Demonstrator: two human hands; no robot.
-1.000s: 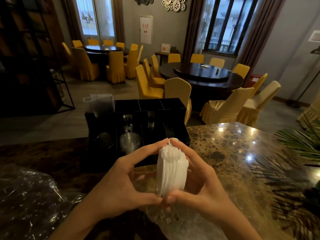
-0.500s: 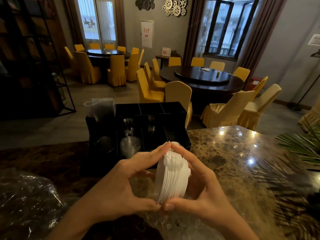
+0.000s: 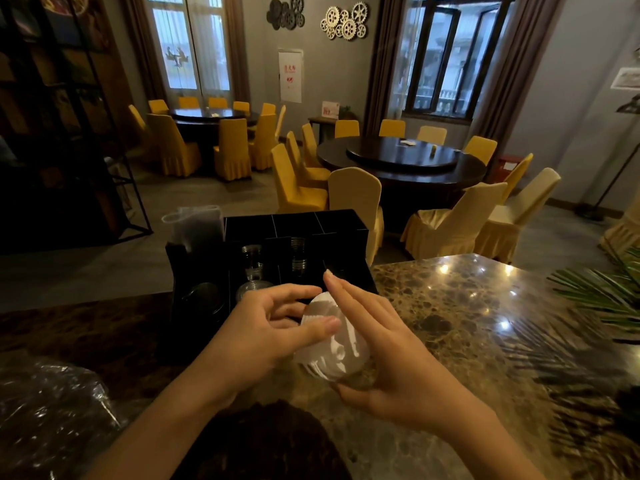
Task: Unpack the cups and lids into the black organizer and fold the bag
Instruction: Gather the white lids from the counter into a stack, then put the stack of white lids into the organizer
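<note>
Countertop of polished brown-and-gold marble (image 3: 460, 306), glossy with lamp reflections, its far edge running behind the black compartmented organizer (image 3: 298, 237) and dropping off to the dining-room floor; bare stone lies open to the right of the hands, up to the green palm fronds (image 3: 602, 292) reaching in over the right edge. Crumpled clear plastic bag (image 3: 52, 410) lies at lower left, well apart from the hands. Stack of white ribbed plastic lids (image 3: 332, 344), nested on edge into a short tilted roll, held above the counter just in front of the organizer's near wall. Left hand (image 3: 263, 334) curls over the stack from the left, thumb laid across its front face, fingers round its top. Right hand (image 3: 384, 351) cups the stack from the right and beneath, forefingers extended straight along its far side, thumb under the lower end. Organizer stands at the counter's back edge: rear row of three square cells, front slots holding stacked clear plastic cups (image 3: 252, 271), a translucent sleeve of cups (image 3: 194, 223) rising from its left end. Lids' finer detail is blurred.
</note>
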